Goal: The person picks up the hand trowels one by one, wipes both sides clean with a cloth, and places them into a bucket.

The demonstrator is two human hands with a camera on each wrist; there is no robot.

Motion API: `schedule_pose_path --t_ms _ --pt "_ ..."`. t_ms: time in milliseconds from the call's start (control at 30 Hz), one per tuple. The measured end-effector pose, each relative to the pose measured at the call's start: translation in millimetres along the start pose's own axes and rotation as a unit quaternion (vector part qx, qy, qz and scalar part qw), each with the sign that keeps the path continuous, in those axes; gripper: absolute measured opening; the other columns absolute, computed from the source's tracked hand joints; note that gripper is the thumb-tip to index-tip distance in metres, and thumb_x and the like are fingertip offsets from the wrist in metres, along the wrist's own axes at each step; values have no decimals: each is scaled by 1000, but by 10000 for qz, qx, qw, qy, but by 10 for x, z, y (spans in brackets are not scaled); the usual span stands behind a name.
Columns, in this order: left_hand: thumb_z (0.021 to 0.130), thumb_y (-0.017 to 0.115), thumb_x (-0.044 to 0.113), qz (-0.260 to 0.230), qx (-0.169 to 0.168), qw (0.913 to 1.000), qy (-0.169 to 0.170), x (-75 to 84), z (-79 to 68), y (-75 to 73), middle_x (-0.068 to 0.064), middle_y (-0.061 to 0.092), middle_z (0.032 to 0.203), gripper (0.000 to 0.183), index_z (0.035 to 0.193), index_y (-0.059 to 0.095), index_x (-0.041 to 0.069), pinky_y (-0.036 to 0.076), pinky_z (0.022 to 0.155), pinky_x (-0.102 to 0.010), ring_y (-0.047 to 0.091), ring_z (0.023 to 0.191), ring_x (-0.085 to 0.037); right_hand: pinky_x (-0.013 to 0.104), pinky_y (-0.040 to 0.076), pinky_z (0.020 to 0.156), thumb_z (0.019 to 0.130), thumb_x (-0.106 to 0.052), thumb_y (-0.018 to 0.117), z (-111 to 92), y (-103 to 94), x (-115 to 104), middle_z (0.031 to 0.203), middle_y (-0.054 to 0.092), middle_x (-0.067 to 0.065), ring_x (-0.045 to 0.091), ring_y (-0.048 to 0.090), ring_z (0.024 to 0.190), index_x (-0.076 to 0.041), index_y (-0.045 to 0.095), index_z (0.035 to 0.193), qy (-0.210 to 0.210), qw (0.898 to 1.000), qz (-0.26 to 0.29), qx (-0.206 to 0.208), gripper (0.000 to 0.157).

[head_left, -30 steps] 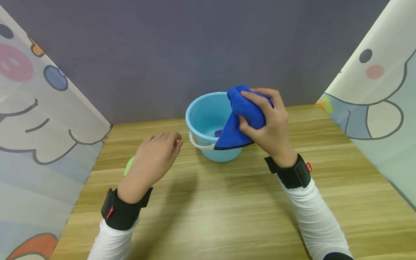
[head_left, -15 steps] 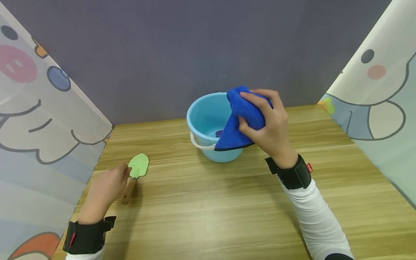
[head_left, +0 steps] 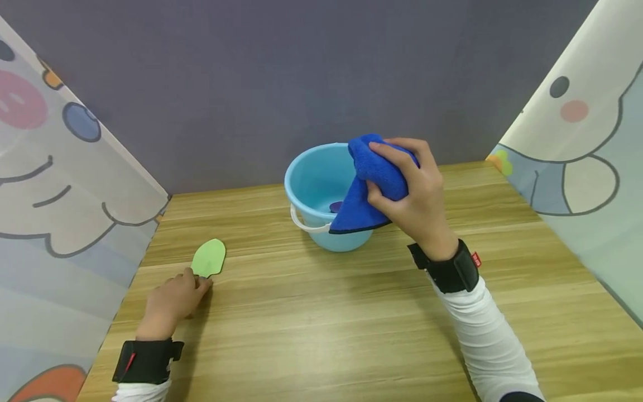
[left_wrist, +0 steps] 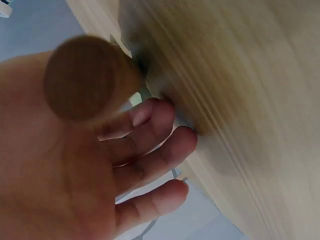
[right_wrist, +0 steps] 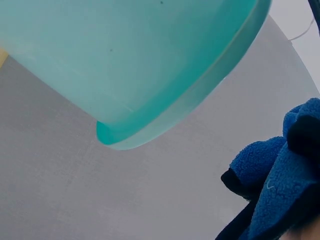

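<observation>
At the left of the table, my left hand (head_left: 173,298) pinches a small trowel near its neck with thumb and forefinger. The green blade of the trowel (head_left: 209,258) points away from me. In the left wrist view, the round end of its wooden handle (left_wrist: 80,77) shows beside the palm, the other fingers loosely bent. My right hand (head_left: 414,195) grips a bunched blue cloth (head_left: 374,184) with black edging, held up at the right side of a light blue bucket (head_left: 339,240). One corner of the cloth hangs in front of the bucket's rim, hiding part of it.
A purple object (head_left: 335,207), partly hidden, lies inside the bucket. The bucket's white handle (head_left: 307,226) hangs down at the front. A dark grey wall (head_left: 251,100) stands behind the wooden table (head_left: 311,324), with cartoon-printed panels (head_left: 588,139) on both sides.
My left hand has moved from beside the bucket left and down to the trowel and taken hold of it. The right hand with the cloth has stayed nearly still.
</observation>
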State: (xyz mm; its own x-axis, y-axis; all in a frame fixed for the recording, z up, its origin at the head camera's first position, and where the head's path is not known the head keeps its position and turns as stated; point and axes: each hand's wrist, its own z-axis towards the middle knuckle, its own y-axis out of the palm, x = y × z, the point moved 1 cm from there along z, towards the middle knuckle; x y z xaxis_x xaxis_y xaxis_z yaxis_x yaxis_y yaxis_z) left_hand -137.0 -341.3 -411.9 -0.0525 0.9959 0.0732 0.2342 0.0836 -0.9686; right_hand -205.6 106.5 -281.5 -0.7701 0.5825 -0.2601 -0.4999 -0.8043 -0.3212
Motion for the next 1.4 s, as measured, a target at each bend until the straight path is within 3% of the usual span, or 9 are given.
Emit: schedule_pose_path --t_ms 300,567,733,1033,1167,1400 --pt "101 39 28 -79 44 9999 80 44 -11 -1 -9 48 60 37 86 47 -6 36 45 -36 47 51 -22 59 53 86 75 -18 70 19 2 -12 117 59 29 34 57 111 -6 66 119 -63 9999 5 -85 45" --pt "98 45 20 -78 865 9951 468 26 -21 62 -3 40 50 31 83 43 -8 34 35 -36 41 41 -20 59 53 86 75 -18 70 10 -10 -3 116 59 29 34 57 110 -6 66 119 -64 9999 -6 -121 46" --pt "97 47 21 -177 1244 9909 487 23 -20 69 -5 43 50 31 85 44 -7 34 33 -36 41 40 -20 59 53 86 74 -19 71 -1 -10 1 116 59 28 34 58 110 -7 67 119 -29 9999 -25 -116 47" --pt "91 62 17 -94 2368 9680 827 106 -7 -41 -7 44 48 29 76 50 -5 28 31 -32 38 38 -20 57 52 87 74 -18 71 9 20 8 116 59 28 33 58 110 -7 67 119 -43 9999 18 -127 47" --pt "93 61 19 -331 2606 9598 985 154 -5 -117 -4 38 49 31 75 48 -3 23 32 -27 35 37 -17 58 52 86 73 -17 72 7 29 8 116 59 28 34 58 110 -7 67 119 -14 9999 66 -95 47" --pt "97 56 23 -749 2706 9524 1191 311 -28 -365 -5 41 50 33 89 50 -8 23 33 -23 37 37 -15 58 53 86 74 -17 70 15 19 -15 116 59 28 33 58 110 -6 67 119 -36 9999 77 -106 46"
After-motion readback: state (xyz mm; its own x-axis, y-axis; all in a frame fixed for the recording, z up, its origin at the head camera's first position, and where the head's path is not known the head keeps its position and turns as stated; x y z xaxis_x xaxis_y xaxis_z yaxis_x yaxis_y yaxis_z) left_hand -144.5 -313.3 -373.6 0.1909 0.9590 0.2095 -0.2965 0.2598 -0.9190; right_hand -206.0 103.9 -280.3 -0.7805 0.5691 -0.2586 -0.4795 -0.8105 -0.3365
